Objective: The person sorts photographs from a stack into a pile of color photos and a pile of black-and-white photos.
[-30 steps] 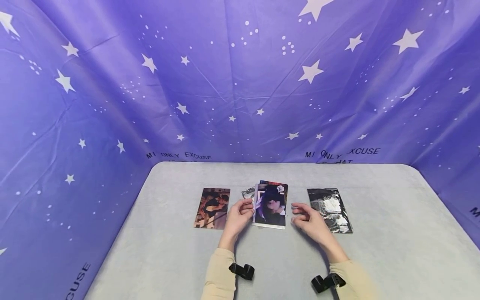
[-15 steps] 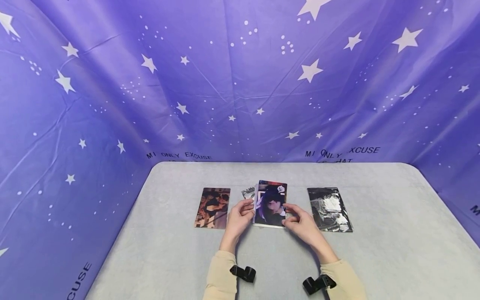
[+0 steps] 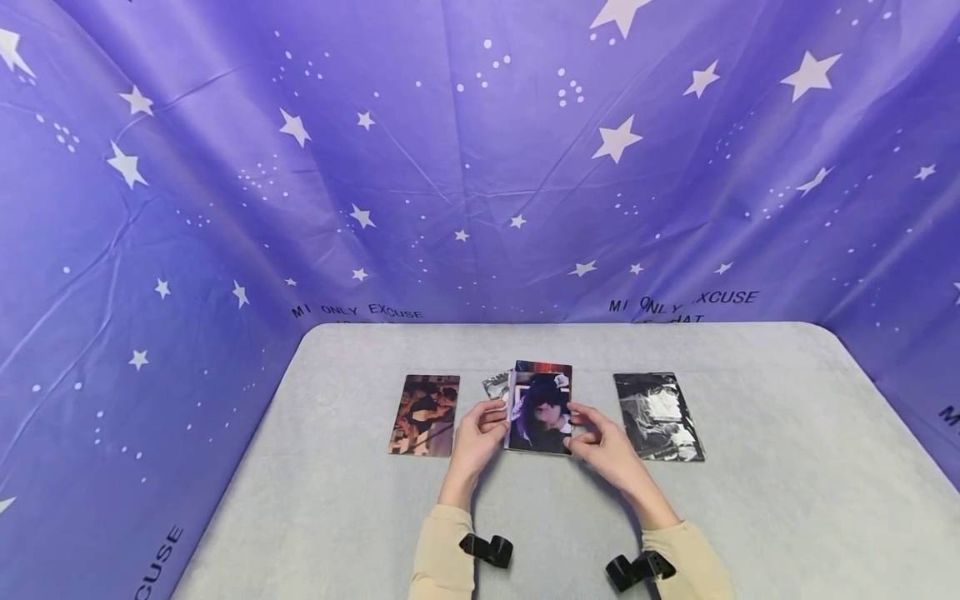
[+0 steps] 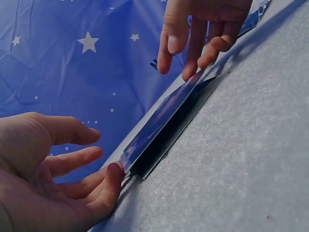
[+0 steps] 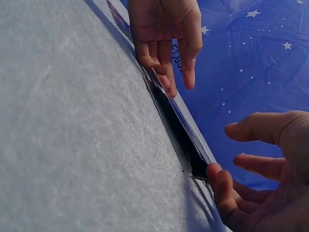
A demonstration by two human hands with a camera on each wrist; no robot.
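Observation:
A photo card [image 3: 538, 417] with a dark-haired figure lies uppermost on a small pile of cards at the table's middle. A red-and-blue card [image 3: 543, 367] peeks out behind its top edge. My left hand [image 3: 478, 433] touches the card's left edge with its lower fingertips, while the thumb and upper fingers stay loose. At the opposite edge, my right hand [image 3: 602, 442] touches it the same way. Both wrist views show the upper card [image 4: 159, 121] tilted, with a dark gap between it and a lower card [image 5: 181, 137].
A brown-toned photo card [image 3: 424, 415] lies left of the pile, and black-and-white cards [image 3: 662, 417] with a glossy surface lie to its right. A silvery piece [image 3: 497, 385] pokes out behind the pile. A purple star-printed cloth [image 3: 465, 167] hangs behind the grey table [image 3: 330, 500].
My right hand has moved left to the card's right edge. The top card has shifted slightly down, showing more of the red-and-blue card behind it. My left hand has stayed at the left edge.

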